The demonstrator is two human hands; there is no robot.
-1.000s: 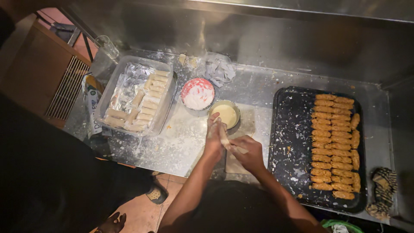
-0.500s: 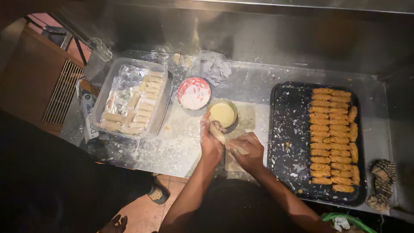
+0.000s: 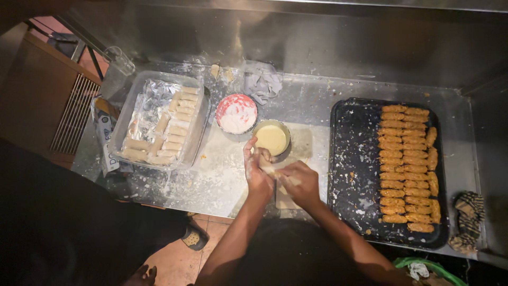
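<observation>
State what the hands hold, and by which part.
Both hands, left and right, hold one pale roll between them over the board; the exact grip points are hidden by the fingers.

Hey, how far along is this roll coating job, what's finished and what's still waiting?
Done: the black tray holds about two columns of orange crumbed rolls, with its left part bare. In hand: the left hand and right hand work one pale roll beside the bowl of yellow batter. Left: pale uncoated rolls in the foil-lined clear container.

Dim light falls on a floury steel counter [image 3: 211,180] backed by a steel wall [image 3: 317,42].
</observation>
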